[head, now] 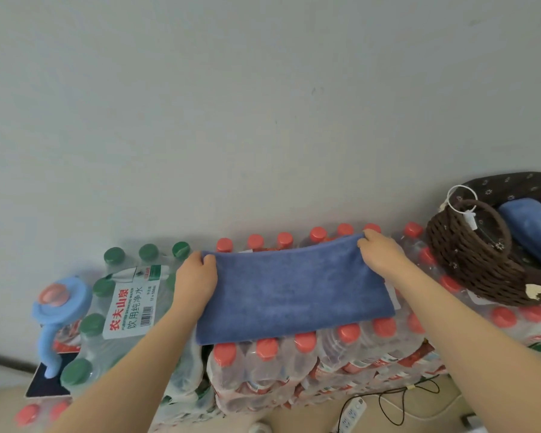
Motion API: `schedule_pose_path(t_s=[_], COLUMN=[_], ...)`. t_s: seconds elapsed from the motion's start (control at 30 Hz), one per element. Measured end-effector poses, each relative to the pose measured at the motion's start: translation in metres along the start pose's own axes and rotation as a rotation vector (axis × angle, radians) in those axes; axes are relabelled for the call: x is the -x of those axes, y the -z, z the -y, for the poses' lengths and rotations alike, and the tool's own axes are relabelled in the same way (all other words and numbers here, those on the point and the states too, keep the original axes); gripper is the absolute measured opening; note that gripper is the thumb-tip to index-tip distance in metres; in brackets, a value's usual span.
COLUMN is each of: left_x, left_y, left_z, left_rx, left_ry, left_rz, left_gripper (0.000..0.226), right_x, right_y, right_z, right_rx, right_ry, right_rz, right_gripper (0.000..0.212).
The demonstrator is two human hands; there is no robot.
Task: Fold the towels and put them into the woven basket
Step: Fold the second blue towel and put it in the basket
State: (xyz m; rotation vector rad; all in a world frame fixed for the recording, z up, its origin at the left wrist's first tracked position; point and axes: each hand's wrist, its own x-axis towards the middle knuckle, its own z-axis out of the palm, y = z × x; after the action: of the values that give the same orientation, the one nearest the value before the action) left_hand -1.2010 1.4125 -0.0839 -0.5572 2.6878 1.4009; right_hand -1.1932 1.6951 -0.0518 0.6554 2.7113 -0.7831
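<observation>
two hands pinch a blue towel (294, 289) atop 农夫山泉 water packs (128, 307).

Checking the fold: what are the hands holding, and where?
Blue towel: left hand grips its far left corner, right hand its far right corner.

The white label (132, 307) on the pack of green-capped bottles (113, 310) says "农夫山泉" in red, then "饮用纯净水".

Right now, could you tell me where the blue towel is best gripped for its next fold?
Grip the blue towel at its two far corners, from the short ends, where the left hand and right hand pinch it: it lies flat, so those corners fold towards you.
</observation>
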Motion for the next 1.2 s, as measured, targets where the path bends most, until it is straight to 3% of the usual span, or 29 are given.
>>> schedule_pose_path(t_s=[0.17,0.27,0.37,0.43,0.5,0.57,0.63,0.73,0.87,1.0,1.1,1.2], left_x=[-0.011,-0.017,-0.013,-0.01,-0.008,-0.004,0.006,0.014,0.008,-0.001,-0.014,-0.021], left_y=[-0.003,-0.005,-0.001,-0.001,-0.011,-0.027,-0.042,-0.05,-0.041,-0.031,-0.024,-0.02], left_z=[0.009,0.01,0.007,0.005,-0.001,-0.009,-0.017,-0.008,0.004,-0.003,-0.019,-0.031], left_rx=[-0.088,-0.166,-0.31,-0.474,-0.601,-0.609,-0.664,-0.79,-0.839,-0.795,-0.794,-0.925], left_ry=[-0.009,-0.035,-0.066,-0.255,-0.6,-0.853,-0.943,-0.857,-0.836,-0.751,-0.705,-0.662], left_rz=[0.012,0.038,0.016,-0.09,-0.136,-0.032,0.205,0.44,0.447,0.39,0.362,0.383], left_gripper=[0.016,0.018,0.027,0.042,0.046,0.044,0.049,0.076,0.093,0.101,0.08,0.047], right_x=[-0.008,-0.011,-0.006,0.002,0.011,0.026,0.034,0.033,0.021,0.012,0.01,0.005], right_y=[-0.005,-0.015,-0.021,-0.024,-0.034,-0.056,-0.075,-0.081,-0.058,-0.03,-0.017,-0.015], right_z=[0.006,0.006,0.002,0.003,0.01,0.024,0.034,0.031,0.003,-0.014,-0.01,-0.011], right_rx=[0.201,0.322,0.282,0.278,0.314,0.37,0.439,0.526,0.446,0.151,-0.057,0.009], right_ry=[-0.031,-0.131,-0.123,-0.017,0.188,0.448,0.59,0.516,0.343,0.206,0.12,0.138], right_rz=[-0.042,-0.098,-0.19,-0.329,-0.402,-0.329,-0.283,-0.202,-0.188,-0.272,-0.248,-0.177], right_gripper=[0.032,0.036,0.036,0.033,0.035,0.04,0.042,0.049,0.053,0.038,0.043,0.032])
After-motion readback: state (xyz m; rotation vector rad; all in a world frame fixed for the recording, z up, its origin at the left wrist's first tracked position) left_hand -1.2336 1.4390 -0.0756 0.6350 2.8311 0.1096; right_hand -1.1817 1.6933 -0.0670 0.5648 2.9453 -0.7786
